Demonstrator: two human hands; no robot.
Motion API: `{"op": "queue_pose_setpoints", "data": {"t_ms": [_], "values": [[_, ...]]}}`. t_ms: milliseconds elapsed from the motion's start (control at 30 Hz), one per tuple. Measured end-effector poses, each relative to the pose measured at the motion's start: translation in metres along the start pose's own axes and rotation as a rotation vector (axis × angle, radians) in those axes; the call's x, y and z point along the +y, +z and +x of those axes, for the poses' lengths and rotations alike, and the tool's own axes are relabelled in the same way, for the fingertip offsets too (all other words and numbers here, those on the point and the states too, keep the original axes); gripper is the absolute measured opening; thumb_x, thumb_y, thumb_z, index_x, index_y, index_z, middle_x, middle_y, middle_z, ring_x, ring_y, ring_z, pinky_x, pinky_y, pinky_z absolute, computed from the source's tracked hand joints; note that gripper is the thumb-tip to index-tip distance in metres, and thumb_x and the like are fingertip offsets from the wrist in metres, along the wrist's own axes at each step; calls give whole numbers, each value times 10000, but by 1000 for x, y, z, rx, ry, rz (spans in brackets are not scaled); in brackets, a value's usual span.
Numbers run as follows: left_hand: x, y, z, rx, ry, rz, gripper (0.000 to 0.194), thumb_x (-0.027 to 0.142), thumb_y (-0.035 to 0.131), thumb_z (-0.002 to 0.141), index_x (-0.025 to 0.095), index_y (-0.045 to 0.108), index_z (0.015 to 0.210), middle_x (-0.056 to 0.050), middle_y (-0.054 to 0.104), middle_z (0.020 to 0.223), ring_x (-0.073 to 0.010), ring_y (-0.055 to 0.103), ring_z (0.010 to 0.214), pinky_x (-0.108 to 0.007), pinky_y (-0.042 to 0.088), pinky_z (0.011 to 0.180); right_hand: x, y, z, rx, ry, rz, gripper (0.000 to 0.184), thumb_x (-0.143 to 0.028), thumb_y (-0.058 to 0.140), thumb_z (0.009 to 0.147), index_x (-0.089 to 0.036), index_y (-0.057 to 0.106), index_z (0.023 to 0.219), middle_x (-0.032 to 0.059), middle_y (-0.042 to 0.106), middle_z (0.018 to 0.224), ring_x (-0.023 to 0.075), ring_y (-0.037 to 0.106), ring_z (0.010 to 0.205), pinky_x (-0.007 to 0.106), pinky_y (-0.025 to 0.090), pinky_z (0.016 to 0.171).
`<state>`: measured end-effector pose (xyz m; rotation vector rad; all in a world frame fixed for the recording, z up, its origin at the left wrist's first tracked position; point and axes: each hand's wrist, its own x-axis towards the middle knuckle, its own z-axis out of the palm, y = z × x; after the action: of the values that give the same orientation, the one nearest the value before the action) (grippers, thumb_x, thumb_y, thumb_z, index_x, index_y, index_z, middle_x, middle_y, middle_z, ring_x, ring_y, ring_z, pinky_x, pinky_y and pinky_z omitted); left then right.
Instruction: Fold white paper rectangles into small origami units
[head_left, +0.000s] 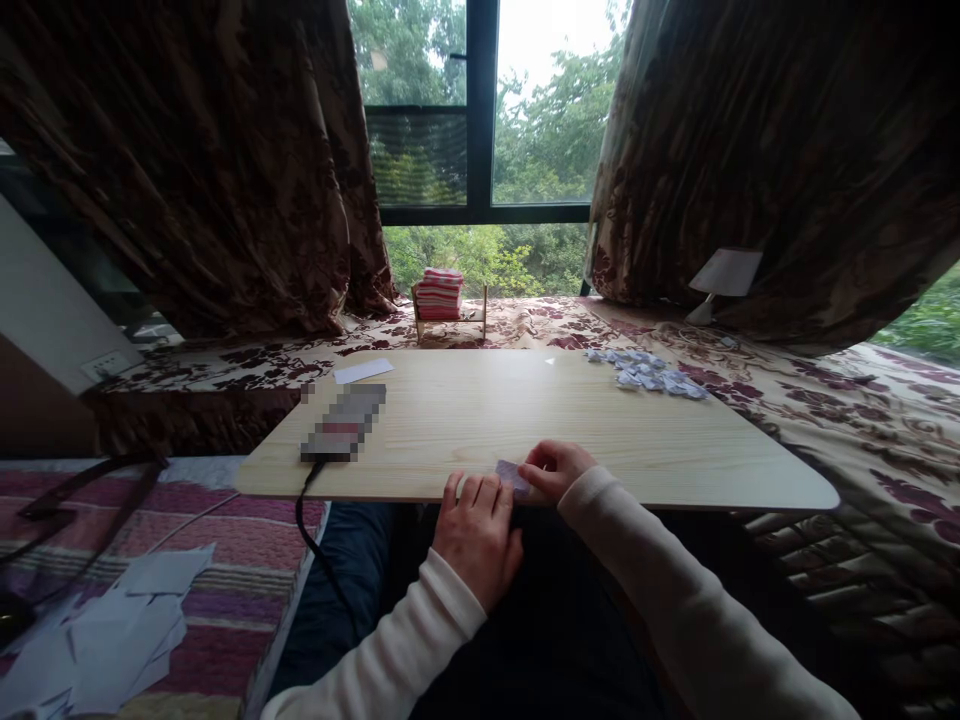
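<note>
Curtains (247, 150), dark and floral, down both upper corners of the frame, with a window (480, 110) between at upper centre. Across the middle, a pale wooden table (450, 425). At lower left, a striped bed cover (217, 600), with a loose heap of white paper sheets (112, 640) on top. On the tabletop at centre right, a pile of small paper pieces (649, 372).

Along the near edge, just below the centre of the frame, left hand (476, 535) with fingers close together and bent onto the wood; slightly right of it, right hand (559, 468) with thumb and forefinger drawn narrow.

Smaller again, at centre left: a blurred-out dark device (345, 425) and, beyond it, a white paper strip (364, 371).

Smallest of all, between both hands, a paper slip (509, 473): right side pinched in the right fingers, left side right by the left fingertips. Cannot tell whether pinned under them.

Looks like the middle of handling one slip, perhaps folding or flattening. Seems to call next for a light, steady press at left and a careful pinch at right, without creasing the paper askew.
</note>
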<state>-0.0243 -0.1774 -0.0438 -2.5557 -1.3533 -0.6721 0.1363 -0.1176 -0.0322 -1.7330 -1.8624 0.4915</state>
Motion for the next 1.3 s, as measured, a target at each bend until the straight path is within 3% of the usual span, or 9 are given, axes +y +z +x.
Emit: {"op": "queue_pose_setpoints", "data": {"t_ms": [267, 400, 867, 1100, 1300], "values": [[-10, 1, 3, 25, 58, -75, 473, 331, 513, 762, 114, 526, 1182, -126, 535, 1237, -279, 423, 1151, -500, 189, 1050, 6, 12, -8, 78, -133, 51, 178, -240, 552, 691, -190, 681, 803, -2, 615, 657, 102, 515, 548, 223, 421, 548], [-13, 0, 5, 41, 67, -102, 456, 330, 522, 754, 126, 537, 1162, -119, 568, 1204, -270, 442, 1141, -503, 157, 1062, 2, 13, -16, 113, -144, 24, 220, -254, 544, 710, -188, 680, 870, 17, 624, 702, 113, 522, 567, 242, 435, 580], [-11, 1, 3, 34, 66, -112, 461, 311, 511, 764, 120, 524, 1183, -120, 551, 1234, -263, 444, 1148, -505, 133, 1076, -8, 11, -22, 74, -138, -56, 193, -223, 546, 749, -217, 703, 861, 17, 631, 744, 111, 551, 598, 220, 440, 604], [-12, -2, 7, 22, 41, -132, 437, 303, 544, 742, 136, 537, 1147, -100, 570, 1183, -252, 458, 1104, -494, 155, 1066, -14, 7, -30, 58, -256, -182, 291, -201, 456, 823, -257, 691, 984, 49, 616, 816, 163, 569, 759, 252, 424, 687], [-26, -7, 22, -19, 58, -111, 349, 348, 529, 754, 165, 580, 1046, -80, 591, 1043, -243, 490, 992, -442, 299, 974, -13, 6, -29, 47, -274, -252, 285, -181, 469, 809, -234, 695, 975, 63, 615, 821, 186, 566, 793, 269, 424, 720]]}}
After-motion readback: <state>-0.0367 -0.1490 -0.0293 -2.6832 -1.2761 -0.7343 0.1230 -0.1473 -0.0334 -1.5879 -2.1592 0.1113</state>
